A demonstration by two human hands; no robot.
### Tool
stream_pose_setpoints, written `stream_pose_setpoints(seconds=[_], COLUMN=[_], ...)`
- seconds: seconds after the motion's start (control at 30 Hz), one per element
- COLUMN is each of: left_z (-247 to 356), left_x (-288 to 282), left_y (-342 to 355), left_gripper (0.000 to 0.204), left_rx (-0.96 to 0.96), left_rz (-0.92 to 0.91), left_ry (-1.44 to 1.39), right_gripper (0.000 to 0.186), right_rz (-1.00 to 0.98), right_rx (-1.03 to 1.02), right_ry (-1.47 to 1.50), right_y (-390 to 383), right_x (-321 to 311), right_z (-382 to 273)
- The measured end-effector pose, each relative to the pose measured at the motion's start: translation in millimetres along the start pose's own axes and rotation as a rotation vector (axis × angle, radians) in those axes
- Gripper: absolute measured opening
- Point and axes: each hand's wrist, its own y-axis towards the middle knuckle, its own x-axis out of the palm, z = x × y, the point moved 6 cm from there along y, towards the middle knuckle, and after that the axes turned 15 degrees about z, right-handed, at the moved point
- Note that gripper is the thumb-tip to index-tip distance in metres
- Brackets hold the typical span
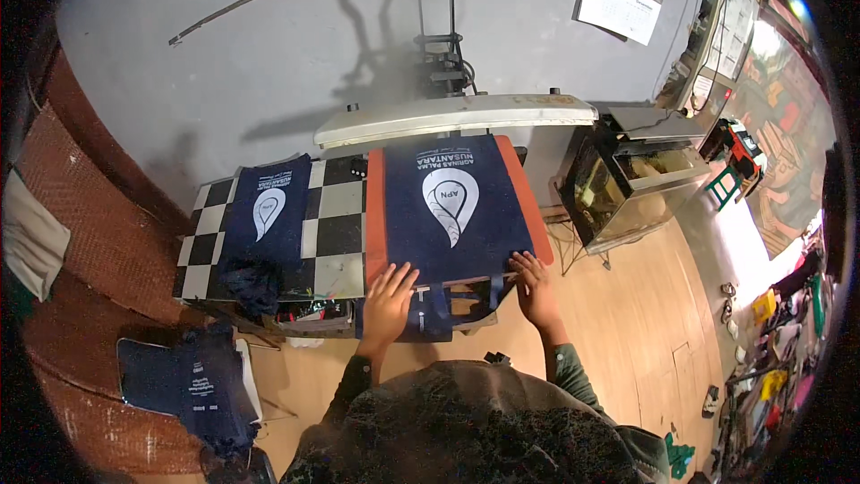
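Note:
A navy tote bag [491, 215] with a white teardrop-shaped emblem and lettering lies flat on the orange pad [377, 224] of a heat press. Its print faces away from me, upside down, and its handles hang over the near edge. My left hand [387, 305] rests on the bag's near left corner, fingers stretched out. At the near right corner, my right hand [536, 294] lies with its fingers extended over the edge. Neither hand grips anything. The press's pale upper plate [457, 118] is behind the bag's far edge.
Left of the press, printed navy bags [291, 224] lie on a black-and-white checkered tabletop [331, 237]. More dark cloth hangs over a chair [148, 376] at lower left. A glass tank [640, 206] stands to the right. A wall calendar [618, 0] hangs above.

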Motion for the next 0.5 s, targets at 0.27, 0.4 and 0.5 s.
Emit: stream_pose_setpoints(seconds=[0.27,0.4,0.5], left_z=[-22,-27,-27], left_x=[-11,-15,-16], left_y=[-1,2,2], left_gripper=[0.014,0.012,0.011], left_rx=[-0.173,-0.177,-0.202], left_rz=[0.232,0.212,0.224], left_ry=[-0.243,-0.325,-0.332], right_gripper=[0.023,0.015,0.013], right_rz=[0.232,0.239,0.26], right_rx=[0.08,0.13,0.145], right_ry=[0.084,0.165,0.141], right_y=[2,5,3], right_x=[-13,-15,-17], right_z=[30,33,32])
